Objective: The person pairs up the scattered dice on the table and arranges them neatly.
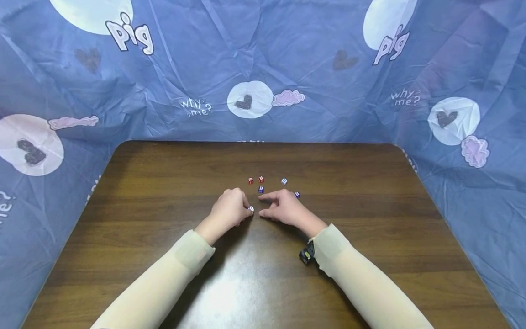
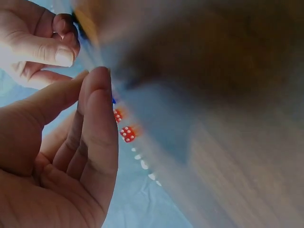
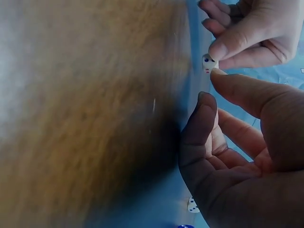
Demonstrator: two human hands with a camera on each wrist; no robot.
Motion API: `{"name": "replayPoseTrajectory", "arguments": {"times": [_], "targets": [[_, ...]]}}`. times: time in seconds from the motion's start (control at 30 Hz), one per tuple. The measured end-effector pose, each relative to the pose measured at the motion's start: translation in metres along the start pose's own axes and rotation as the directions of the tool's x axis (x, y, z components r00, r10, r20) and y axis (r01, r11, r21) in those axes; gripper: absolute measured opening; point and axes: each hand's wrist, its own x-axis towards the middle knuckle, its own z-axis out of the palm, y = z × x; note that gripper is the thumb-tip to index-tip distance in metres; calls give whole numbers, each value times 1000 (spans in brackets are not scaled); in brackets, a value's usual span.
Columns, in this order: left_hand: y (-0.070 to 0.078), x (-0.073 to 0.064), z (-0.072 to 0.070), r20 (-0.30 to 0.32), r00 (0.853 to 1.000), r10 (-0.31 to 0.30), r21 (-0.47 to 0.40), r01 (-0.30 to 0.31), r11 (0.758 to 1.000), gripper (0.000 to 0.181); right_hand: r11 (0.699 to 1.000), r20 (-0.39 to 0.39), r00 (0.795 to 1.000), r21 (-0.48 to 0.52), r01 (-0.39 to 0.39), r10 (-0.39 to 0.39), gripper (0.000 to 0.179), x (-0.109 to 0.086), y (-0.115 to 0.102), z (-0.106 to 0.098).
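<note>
A small white die [image 1: 251, 209] with dark pips is pinched between the thumb and fingers of my left hand [image 1: 230, 208], low over the table. Just to the right is my right hand [image 1: 285, 208], its thumb and index finger spread apart and pointing at that die, with nothing between them. The right wrist view shows the pinched die [image 3: 207, 63] close to a right fingertip. Beyond the hands lie two red dice [image 1: 250, 181] and a blue die [image 1: 260, 189]. Another blue die [image 1: 297, 194] sits beside the right hand, partly covered by it.
A white die [image 1: 284, 181] with bluish marks lies behind the right hand. The brown wooden table [image 1: 164, 183] has rounded far corners. A blue printed cloth [image 1: 246, 55] hangs behind it and at both sides. A black device [image 1: 306, 255] is at the right wrist.
</note>
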Motion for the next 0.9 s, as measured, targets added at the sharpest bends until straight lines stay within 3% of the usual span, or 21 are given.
{"name": "replayPoseTrajectory", "arguments": {"times": [0.33, 0.53, 0.9], "targets": [[3, -18, 10, 46, 990, 130, 52, -133, 990, 15, 999, 64, 998, -39, 7, -4, 41, -23, -5, 2], [6, -21, 15, 36, 977, 211, 109, -214, 971, 12, 997, 47, 999, -71, 6, -2, 30, -32, -11, 10], [11, -24, 20, 18, 979, 205, 148, -205, 968, 11, 984, -47, 998, -176, 30, -39, 18, -36, -12, 20]]}}
